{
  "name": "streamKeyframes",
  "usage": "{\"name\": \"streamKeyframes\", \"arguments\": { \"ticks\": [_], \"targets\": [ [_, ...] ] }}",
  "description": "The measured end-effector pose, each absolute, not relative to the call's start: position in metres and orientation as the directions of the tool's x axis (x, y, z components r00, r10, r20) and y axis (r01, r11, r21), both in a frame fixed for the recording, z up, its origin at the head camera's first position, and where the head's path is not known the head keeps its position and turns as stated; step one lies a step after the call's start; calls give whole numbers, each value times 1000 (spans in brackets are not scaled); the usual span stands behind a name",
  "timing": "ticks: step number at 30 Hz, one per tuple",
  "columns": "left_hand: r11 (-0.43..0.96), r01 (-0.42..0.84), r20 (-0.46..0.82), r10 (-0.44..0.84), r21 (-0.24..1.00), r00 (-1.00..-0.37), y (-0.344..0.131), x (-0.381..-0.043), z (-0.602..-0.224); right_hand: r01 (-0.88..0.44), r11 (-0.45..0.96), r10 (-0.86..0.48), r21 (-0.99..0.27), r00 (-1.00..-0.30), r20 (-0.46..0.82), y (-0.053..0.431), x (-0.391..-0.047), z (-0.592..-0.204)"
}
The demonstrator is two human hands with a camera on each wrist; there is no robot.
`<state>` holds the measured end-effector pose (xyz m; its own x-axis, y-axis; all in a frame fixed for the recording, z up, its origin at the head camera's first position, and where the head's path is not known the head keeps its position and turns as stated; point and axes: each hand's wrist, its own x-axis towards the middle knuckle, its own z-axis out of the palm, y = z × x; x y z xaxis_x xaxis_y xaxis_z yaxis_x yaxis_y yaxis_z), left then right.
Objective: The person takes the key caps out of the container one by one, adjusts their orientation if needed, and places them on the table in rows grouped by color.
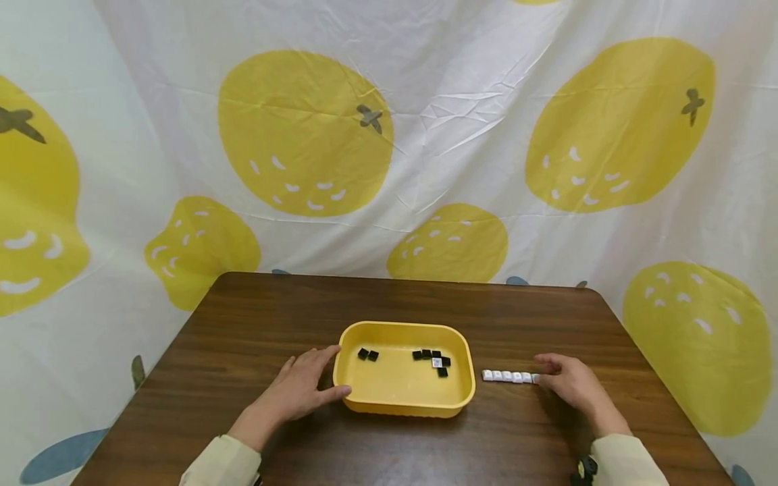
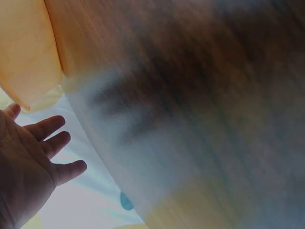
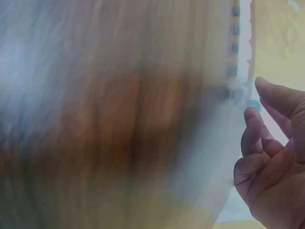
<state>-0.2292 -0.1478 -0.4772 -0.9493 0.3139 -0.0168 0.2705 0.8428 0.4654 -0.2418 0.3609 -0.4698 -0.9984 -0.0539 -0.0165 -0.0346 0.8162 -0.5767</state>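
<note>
Cream sleeves [image 1: 221,466], bare hands [image 1: 294,391]

The plain sleeves end just behind the hands, at the wrists. Beside the right cuff [image 1: 615,447], behind the right hand [image 1: 571,386], a black wrist-worn piece [image 1: 586,470] shows small pale marks; a dark sliver [image 1: 258,480] edges the left cuff [image 1: 239,452].

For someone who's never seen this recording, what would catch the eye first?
Probably the large yellow fruit printed on the white hanging cloth behind the dark brown wood-grain table. Next, the yellow rounded-rectangular tray on the table, holding small black square pieces, with the left hand spread at its left end. Then the row of small white blocks to the tray's right, the right hand at the row's right end.
</note>
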Motion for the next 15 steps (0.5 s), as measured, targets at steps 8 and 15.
{"name": "streamKeyframes", "arguments": {
  "ticks": [8,15],
  "targets": [
    [844,270,-19,314,464,-949,-148,-229,-477,-114,830,-112,-546,-993,36,330,-245,-450],
    [845,268,-22,314,463,-949,-148,-229,-476,-170,839,-150,-517,-985,81,289,-251,-430]
  ]
}}
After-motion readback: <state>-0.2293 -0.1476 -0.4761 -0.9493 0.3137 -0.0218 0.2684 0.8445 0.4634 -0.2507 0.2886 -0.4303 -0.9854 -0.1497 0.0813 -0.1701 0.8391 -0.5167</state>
